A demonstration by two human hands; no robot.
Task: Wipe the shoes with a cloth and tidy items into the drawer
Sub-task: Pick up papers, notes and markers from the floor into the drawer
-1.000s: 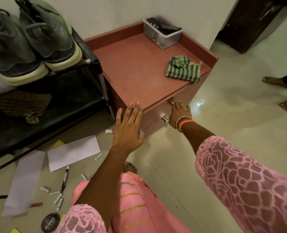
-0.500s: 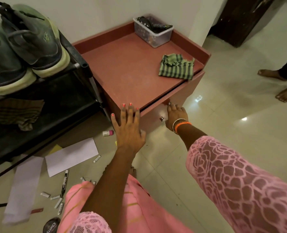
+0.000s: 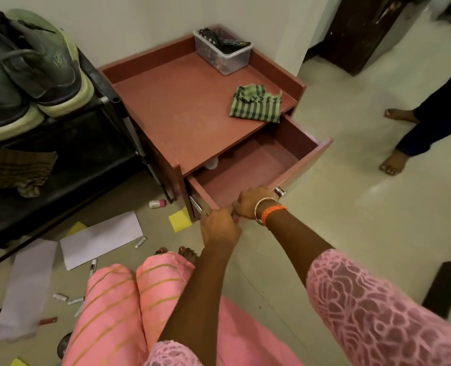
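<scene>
The drawer (image 3: 248,165) of the reddish-brown cabinet (image 3: 182,107) stands pulled out, and its bare floor shows. My right hand (image 3: 253,203) and my left hand (image 3: 219,228) both grip the drawer's front edge, near its metal handle (image 3: 280,192). A green striped cloth (image 3: 256,104) lies folded on the cabinet top at the right. Two grey shoes (image 3: 34,64) with pale soles stand on the black rack (image 3: 68,165) at the left. Papers (image 3: 100,239), a yellow note (image 3: 179,220), a small bottle (image 3: 157,203) and markers (image 3: 92,268) lie scattered on the floor.
A clear plastic box (image 3: 223,52) holding remote controls sits at the cabinet's back right corner. A brown striped cloth (image 3: 15,170) lies on the rack's lower shelf. Another person's bare feet (image 3: 393,162) stand on the tiled floor at the right. My knees (image 3: 140,286) are below.
The drawer has slid out from nearly shut to wide open. My left hand left the cabinet's top corner and joined my right hand on the drawer front.
</scene>
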